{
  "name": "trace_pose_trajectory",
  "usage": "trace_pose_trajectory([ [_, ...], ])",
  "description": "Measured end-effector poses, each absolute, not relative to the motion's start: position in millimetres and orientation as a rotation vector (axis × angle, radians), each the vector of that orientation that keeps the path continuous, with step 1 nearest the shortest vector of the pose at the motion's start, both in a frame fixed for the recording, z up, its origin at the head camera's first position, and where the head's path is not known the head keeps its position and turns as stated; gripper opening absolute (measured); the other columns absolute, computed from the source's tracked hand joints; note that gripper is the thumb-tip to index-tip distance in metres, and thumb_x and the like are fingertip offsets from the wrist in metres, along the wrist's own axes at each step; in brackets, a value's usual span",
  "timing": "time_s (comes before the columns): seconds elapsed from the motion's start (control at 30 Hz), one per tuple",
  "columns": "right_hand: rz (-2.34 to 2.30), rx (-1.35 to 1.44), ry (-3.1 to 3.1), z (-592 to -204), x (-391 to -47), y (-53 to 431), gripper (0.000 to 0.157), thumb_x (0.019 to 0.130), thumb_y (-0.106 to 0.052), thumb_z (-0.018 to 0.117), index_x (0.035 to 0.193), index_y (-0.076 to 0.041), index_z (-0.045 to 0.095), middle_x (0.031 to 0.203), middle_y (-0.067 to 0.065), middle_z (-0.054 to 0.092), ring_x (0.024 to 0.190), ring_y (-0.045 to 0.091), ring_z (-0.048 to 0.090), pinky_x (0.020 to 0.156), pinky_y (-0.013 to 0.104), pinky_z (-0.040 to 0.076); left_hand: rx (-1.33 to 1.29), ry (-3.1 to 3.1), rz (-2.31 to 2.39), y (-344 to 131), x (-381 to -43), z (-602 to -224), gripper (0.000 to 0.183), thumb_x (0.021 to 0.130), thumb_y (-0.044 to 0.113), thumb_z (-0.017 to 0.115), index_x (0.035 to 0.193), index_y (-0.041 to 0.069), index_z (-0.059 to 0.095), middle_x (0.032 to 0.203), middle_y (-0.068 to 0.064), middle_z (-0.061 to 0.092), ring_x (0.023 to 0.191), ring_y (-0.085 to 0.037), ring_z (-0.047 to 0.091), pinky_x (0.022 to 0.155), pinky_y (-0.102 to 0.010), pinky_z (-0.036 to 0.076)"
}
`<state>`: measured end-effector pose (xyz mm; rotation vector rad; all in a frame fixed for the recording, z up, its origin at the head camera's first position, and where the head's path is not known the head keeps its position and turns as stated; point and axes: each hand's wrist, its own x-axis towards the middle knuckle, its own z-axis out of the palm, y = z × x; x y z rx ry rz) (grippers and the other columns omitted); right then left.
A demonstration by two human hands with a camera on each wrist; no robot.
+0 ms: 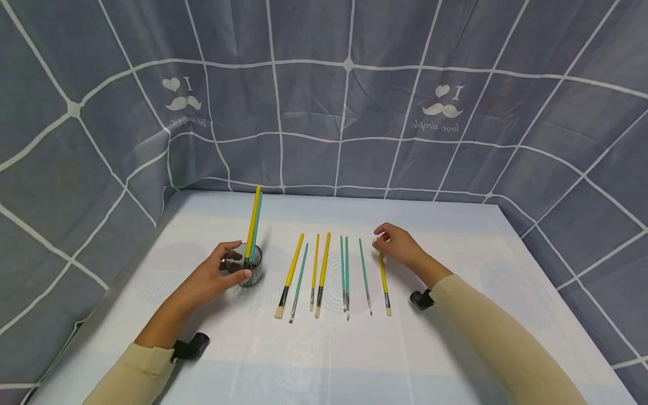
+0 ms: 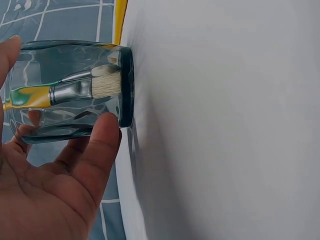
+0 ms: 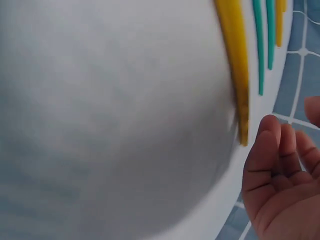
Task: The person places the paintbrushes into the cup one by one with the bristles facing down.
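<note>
My left hand (image 1: 215, 275) holds a clear drinking glass (image 1: 257, 271) at the table's left, thumb and fingers around its sides. In the glass stand a yellow paintbrush (image 1: 252, 222) and a teal paintbrush (image 1: 257, 226), bristles down, as the left wrist view shows through the glass wall (image 2: 75, 47). On the right, my right hand (image 1: 402, 247) hovers by the handle end of the rightmost yellow paintbrush (image 1: 383, 277), fingers loosely bent. In the right wrist view a gap separates the fingertips from that brush's handle (image 3: 237, 55).
Between the hands several paintbrushes lie in a row, bristles toward me, among them a wide yellow one (image 1: 295, 263) and a thin teal one (image 1: 363, 264). The white table (image 1: 283, 365) ends at a grey gridded curtain (image 1: 309, 107) behind and at both sides.
</note>
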<state>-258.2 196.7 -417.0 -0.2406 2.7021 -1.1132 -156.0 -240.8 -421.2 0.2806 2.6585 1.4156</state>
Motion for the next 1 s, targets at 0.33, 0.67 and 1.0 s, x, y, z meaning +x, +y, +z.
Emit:
trace_pose_trajectory([
  [0.33,-0.877,-0.123,2.699,-424,-253,205,0.024,0.09,-0.017,0.071,0.106,-0.005,0.057,0.093,0.009,0.058,0.071,0.019,0.055,0.063,0.031,0.046,0.274,2.653,1.415,-241,-156,-421,0.076,0.092,0.033,0.073,0.151,0.01,0.03,0.134,-0.024,0.05,0.126,-0.044,0.048,0.098,-0.058,0.039],
  [0.67,-0.779,-0.095,2.749,-424,-250,193,0.027,0.09,-0.016,0.072,0.108,-0.003,0.057,0.093,0.01,0.061,0.072,0.021,0.054,0.064,0.032,0.046,0.26,2.67,1.396,-240,-154,-419,0.077,0.092,0.034,0.073,0.151,0.009,0.03,0.133,-0.025,0.052,0.126,-0.044,0.049,0.098,-0.057,0.04],
  [1.0,-0.668,-0.062,2.763,-425,-254,183,0.029,0.089,-0.012,0.073,0.112,-0.002,0.057,0.098,0.013,0.062,0.067,0.02,0.055,0.059,0.03,0.045,0.28,2.673,1.405,-239,-154,-419,0.075,0.093,0.031,0.072,0.151,0.009,0.03,0.132,-0.023,0.052,0.124,-0.043,0.05,0.097,-0.057,0.04],
])
